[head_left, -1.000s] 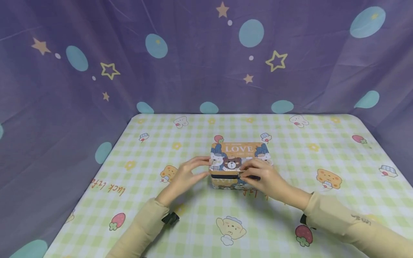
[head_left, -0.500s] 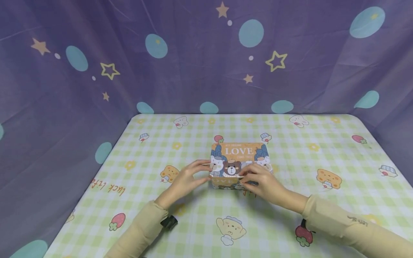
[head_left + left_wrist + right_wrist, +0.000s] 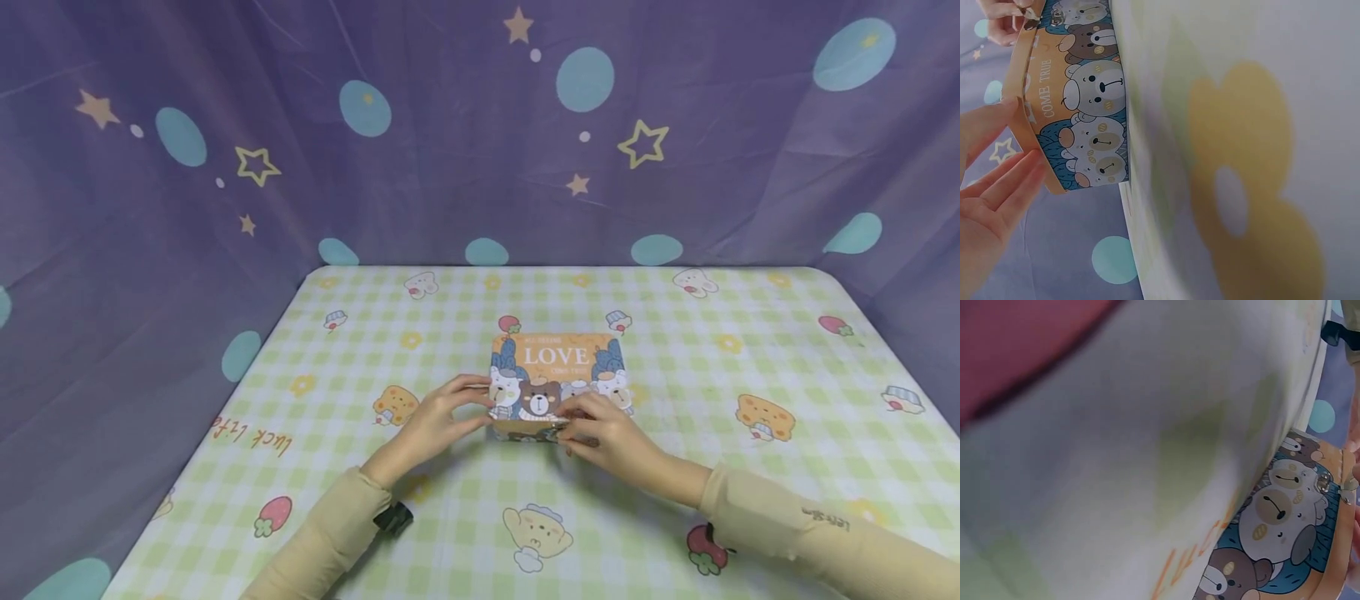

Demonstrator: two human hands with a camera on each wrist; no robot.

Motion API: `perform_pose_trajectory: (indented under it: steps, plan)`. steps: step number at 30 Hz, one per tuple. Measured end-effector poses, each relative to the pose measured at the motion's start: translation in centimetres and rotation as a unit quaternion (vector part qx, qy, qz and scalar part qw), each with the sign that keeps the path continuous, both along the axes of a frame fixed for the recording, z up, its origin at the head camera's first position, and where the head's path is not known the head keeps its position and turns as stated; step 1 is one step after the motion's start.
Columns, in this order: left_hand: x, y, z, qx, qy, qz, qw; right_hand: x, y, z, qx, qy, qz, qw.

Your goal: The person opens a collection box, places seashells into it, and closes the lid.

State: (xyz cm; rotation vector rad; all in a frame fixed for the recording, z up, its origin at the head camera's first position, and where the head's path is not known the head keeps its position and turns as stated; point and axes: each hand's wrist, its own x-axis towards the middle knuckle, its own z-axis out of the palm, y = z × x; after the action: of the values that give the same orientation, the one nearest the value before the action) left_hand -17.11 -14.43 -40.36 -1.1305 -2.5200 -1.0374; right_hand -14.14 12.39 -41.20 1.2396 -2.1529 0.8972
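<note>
A rectangular tin box [image 3: 517,431] with cartoon bears stands at the middle of the table, and its orange lid [image 3: 557,355] reading LOVE lies down on it. My left hand [image 3: 431,427] touches the lid's left front corner with thumb and fairly straight fingers, as the left wrist view also shows. At the front edge, my right hand [image 3: 613,440] pinches the lid's small metal latch [image 3: 1347,485]. Below that latch, the right wrist view shows a metal catch [image 3: 1324,482] on the box wall. The inside of the box is hidden.
A green-checked tablecloth [image 3: 540,492] printed with cartoons covers the table. Behind it hangs a purple curtain [image 3: 450,167] with stars and blue ovals. A small black device [image 3: 393,518] sits at the left wrist.
The lid's front edge has come down onto the box, and the dark gap beneath it has disappeared. Both hands have lowered slightly with it.
</note>
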Motion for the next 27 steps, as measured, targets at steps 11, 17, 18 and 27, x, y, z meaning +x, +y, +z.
perform_pose_trajectory:
  steps: [11,17,18,27]
  plan:
    - [0.00,0.08,-0.12,0.002,-0.005,-0.001,1.0000,0.07,0.35,-0.87,0.047,0.020,0.006,0.9987]
    - [0.01,0.10,0.02,0.002,-0.007,0.003,1.0000,-0.17,0.51,-1.06,0.066,0.027,0.008,0.9974]
    - [0.03,0.11,0.03,0.002,-0.007,0.003,1.0000,-0.19,0.52,-1.05,0.068,0.026,0.007,0.9973]
    - [0.05,0.11,0.08,0.002,-0.014,0.005,0.9999,-0.23,0.62,-0.49,0.035,0.023,0.025,0.9988]
